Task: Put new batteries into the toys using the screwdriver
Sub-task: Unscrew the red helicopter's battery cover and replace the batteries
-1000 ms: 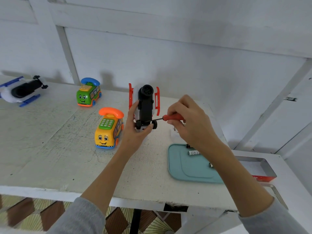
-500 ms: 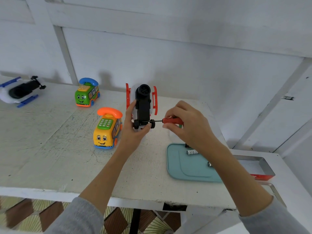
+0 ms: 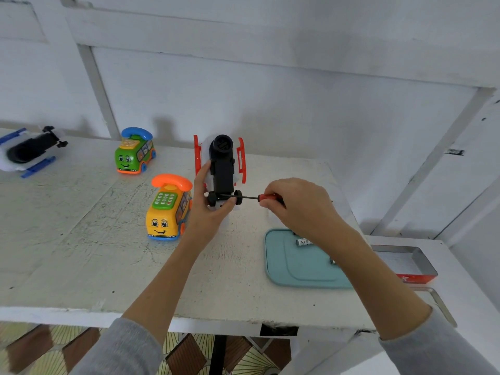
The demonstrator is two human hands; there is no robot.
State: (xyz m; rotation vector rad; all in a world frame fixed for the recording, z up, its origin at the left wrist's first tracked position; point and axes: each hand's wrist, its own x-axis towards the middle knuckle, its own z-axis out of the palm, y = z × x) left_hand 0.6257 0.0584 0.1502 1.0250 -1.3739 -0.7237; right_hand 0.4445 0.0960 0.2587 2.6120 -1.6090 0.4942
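**Screwdriver tip at the upended toy's wheel end**

The left hand [image 3: 209,209] grips a black-bellied toy vehicle with white body and orange-red side rails [image 3: 222,169], holding it on end at the middle of the worn white painted table [image 3: 81,239], underside facing the camera, thumb on its left side and fingers curled under the small black wheels. The right hand [image 3: 300,207] pinches the red handle of a slim red-handled screwdriver with a dark metal shaft [image 3: 259,198]; the shaft lies level, pointing toward 9 o'clock, and its tip meets the toy between the 2 wheels.

At 9 o'clock of that toy, just beside the left hand, stands a yellow bus-shaped toy telephone with an orange handset [image 3: 168,209]. At 10 o'clock, farther back, stands a green bus-shaped toy telephone with a blue handset [image 3: 134,151]. At the table's far 9 o'clock edge lies a second black and white toy vehicle with blue rails [image 3: 28,150], underside up.

At 4 o'clock of the held toy sits a flat teal plastic tray [image 3: 286,263], partly under the right forearm, with 1 white cylindrical battery [image 3: 303,241] on it. At 3 o'clock of the tray rests an open metal tin with a red side [image 3: 414,266].
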